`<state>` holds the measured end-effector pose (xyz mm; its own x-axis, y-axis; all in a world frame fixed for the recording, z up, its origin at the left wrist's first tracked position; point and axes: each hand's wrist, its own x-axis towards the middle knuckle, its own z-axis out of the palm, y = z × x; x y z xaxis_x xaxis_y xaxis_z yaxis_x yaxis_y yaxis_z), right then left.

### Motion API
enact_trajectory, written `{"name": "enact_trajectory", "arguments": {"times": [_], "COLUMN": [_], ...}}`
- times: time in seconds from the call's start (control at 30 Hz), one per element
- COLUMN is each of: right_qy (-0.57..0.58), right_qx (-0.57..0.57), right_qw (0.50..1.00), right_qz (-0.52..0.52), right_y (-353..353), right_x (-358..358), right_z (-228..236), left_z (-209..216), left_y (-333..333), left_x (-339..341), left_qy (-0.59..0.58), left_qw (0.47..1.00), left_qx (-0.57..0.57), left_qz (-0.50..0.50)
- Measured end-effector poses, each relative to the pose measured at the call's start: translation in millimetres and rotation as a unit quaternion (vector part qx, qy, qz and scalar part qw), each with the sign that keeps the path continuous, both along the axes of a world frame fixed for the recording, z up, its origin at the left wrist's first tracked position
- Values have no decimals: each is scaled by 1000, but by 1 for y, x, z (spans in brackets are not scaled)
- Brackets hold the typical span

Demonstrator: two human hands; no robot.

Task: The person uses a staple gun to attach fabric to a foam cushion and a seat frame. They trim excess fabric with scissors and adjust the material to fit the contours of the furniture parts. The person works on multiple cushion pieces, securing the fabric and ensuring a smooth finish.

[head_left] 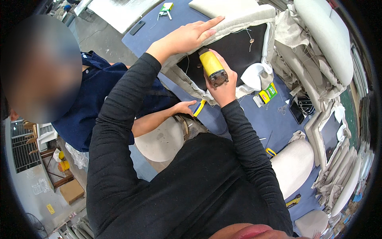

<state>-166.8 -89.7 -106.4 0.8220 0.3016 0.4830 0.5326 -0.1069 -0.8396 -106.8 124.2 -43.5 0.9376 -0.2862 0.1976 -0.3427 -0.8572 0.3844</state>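
Head view shows our left hand (187, 38) on the upper edge of a beige padded piece (268, 18), its index finger stretched along the fabric and its thumb spread apart from it. The other fingers are not clear enough for us to tell whether they grip the edge. Our right hand (229, 85) is closed around a yellow tool (213, 65) with a dark end cap, held over the dark backing (242, 47) of the same piece. We cannot tell whether the tool's nose touches it.

The padded piece lies on a blue-covered table (246, 129), its backing facing us, with a loose thread near its far right corner. White material (251, 77) bunches at its right edge, just beside a green and yellow box (267, 94).

On our left we see a co-worker in a navy shirt (107, 85), whose hand (184, 107) holds a yellow-edged tool (199, 107) near the lower edge of the piece. Below that arm stands a round seat (161, 139).

Toward the table's far left corner lie a dark phone (137, 27) and a green and white box (167, 6). To our right, beige cushions (292, 169) and stacked fabric covers (338, 175) crowd the table.
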Motion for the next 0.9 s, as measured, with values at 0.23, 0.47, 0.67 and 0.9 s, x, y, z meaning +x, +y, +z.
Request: {"name": "enact_trajectory", "arguments": {"times": [0.23, 0.47, 0.67, 0.9], "right_qy": [22, 10, 10, -2], "right_qx": [4, -31, -16, -32], "right_qw": [1000, 998, 998, 997], "right_qz": [-8, -54, -57, -65], "right_y": [-16, -35, -44, -41], "right_x": [7, 11, 9, 18], "right_z": [5, 36, 38, 48], "left_z": [9, 14, 19, 33], "left_y": [-10, -16, -20, -27], "left_x": [-8, -13, -15, -23], "left_qy": [4, 5, 30, 51], "left_qw": [1000, 1000, 999, 999], "left_qx": [29, 22, 23, 17], "left_qz": [-1, 1, 10, 8]}}
